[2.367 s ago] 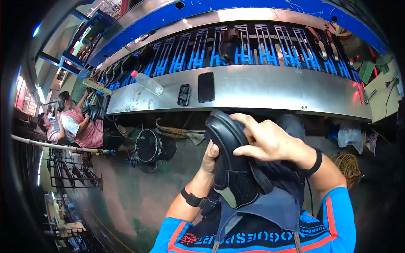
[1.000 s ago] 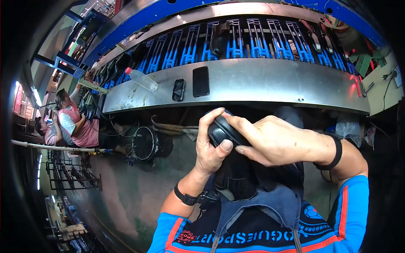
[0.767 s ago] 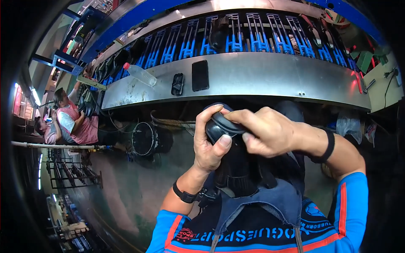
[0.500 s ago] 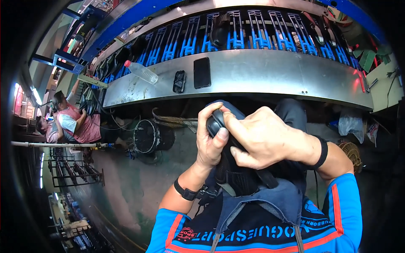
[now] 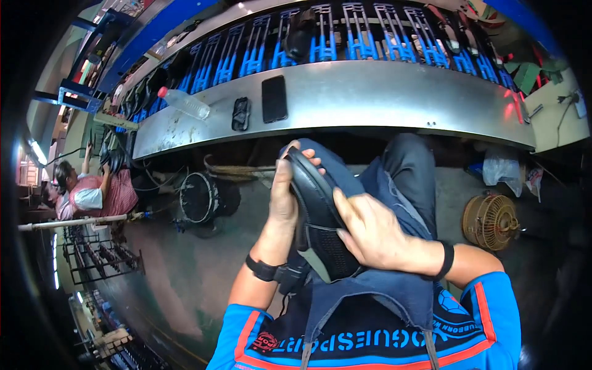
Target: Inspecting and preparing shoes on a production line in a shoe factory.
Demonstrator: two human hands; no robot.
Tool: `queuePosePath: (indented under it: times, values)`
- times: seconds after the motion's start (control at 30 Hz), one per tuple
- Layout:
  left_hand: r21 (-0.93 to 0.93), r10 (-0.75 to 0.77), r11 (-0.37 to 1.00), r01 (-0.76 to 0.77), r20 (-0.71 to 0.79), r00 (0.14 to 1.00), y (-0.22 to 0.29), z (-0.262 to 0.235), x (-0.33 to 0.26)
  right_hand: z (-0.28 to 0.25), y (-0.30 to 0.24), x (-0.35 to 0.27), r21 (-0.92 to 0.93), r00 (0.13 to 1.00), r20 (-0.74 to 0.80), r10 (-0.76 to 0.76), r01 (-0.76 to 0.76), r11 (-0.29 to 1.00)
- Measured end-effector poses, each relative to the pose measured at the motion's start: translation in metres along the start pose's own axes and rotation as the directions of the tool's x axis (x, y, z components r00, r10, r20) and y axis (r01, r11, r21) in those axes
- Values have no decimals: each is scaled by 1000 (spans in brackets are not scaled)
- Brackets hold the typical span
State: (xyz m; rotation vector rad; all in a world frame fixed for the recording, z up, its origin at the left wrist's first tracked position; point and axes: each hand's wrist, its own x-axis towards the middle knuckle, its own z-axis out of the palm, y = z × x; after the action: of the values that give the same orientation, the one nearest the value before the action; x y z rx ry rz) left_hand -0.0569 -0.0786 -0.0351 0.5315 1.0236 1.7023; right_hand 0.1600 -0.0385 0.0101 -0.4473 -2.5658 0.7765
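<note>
A black shoe (image 5: pixel 325 213) with a mesh-like rear part and a greyish heel patch is held above my lap, its toe pointing away from me. Around the toe end wraps my left hand (image 5: pixel 285 194), with the thumb on the near side and fingertips showing over the far edge. My right hand (image 5: pixel 379 234) grips the shoe's right side near the middle, its thumb lower down by the mesh. The shoe's underside and some of the right fingertips are hidden. Under the shoe lies a dark blue apron (image 5: pixel 394 287).
Ahead runs a metal ledge (image 5: pixel 370 92) bearing a phone (image 5: pixel 274 98), a small black object (image 5: pixel 241 113) and a clear bottle (image 5: pixel 188 103). Beyond it stand several blue racks (image 5: pixel 364 49). A bucket (image 5: pixel 198 197) and a round caged fan (image 5: pixel 490 222) flank me. Two people (image 5: pixel 92 188) are at far left.
The shoe has turned, so its upper now lies lengthwise in view. My right hand has moved from the toe down to the shoe's right side, while my left hand stays at the toe.
</note>
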Motion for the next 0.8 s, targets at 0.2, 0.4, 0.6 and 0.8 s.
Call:
queuePosePath:
  times: [0.2,0.4,0.6,0.8]
  values:
    - [-3,-214,977,215,89,973,-27,-1,30,-26,5,-19,-228,990,88,-109,126,965]
    - [-25,-539,840,542,67,839,-9,1,47,-40,38,23,-37,798,50,-601,603,797]
    - [643,35,758,-112,132,991,-6,27,17,-52,64,53,517,943,-3,332,-282,808]
    - [143,-263,958,250,81,961,-52,47,91,0,169,48,910,728,242,642,-400,110]
